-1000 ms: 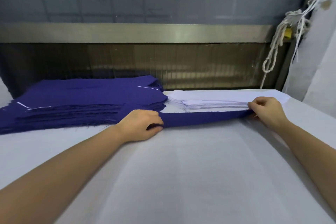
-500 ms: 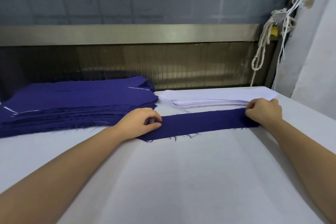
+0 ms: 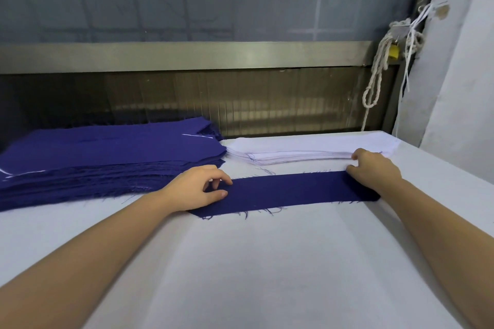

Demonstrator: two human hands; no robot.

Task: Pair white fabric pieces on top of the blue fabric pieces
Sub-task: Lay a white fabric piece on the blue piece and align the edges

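On the tabletop (image 3: 267, 262), one stack of fabric pieces (image 3: 107, 157) lies at the far left, and a second stack (image 3: 307, 151) sits just right of it along the far edge. A single strip (image 3: 288, 192) lies flat in front of the second stack. The left hand (image 3: 195, 189) rests on the strip's left end, the right hand (image 3: 374, 168) on its right end.

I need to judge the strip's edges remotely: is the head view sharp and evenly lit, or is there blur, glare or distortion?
Head view: blue strip and white stack sharp, frayed threads readable; light soft and even, slight shadow under the right hand; dull sheen on the metal rail; wide-angle stretch in the forearms.
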